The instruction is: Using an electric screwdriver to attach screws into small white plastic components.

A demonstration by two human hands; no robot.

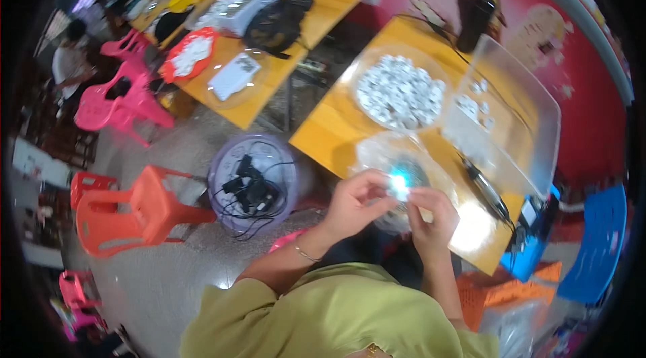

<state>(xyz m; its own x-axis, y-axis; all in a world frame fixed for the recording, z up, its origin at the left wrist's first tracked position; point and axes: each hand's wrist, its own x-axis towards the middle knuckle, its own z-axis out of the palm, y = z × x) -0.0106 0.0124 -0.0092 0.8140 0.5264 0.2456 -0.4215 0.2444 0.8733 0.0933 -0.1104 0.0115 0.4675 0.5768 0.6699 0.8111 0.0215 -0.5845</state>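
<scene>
Both hands meet over the near edge of the table, pinching a small light (399, 185) that glows bright blue-white. My left hand (358, 204) grips it from the left with thumb and fingers, and my right hand (434, 215) pinches its right side. The glare hides its shape. Just behind the hands lies a clear plastic bag (374, 151) with greyish contents I cannot make out. Beyond it a round clear tray (346, 92) is heaped with small white pieces (400, 91). To the right of my right hand rests a black pen-shaped tool (486, 190) with a cord.
A clear plastic bin (538, 129) with a few white pieces stands at the table's right. Left of me are a purple tub (217, 183) holding black adapters and cables, and an orange chair (145, 206). A second table (323, 5) stands far left. A person (70, 65) sits beyond.
</scene>
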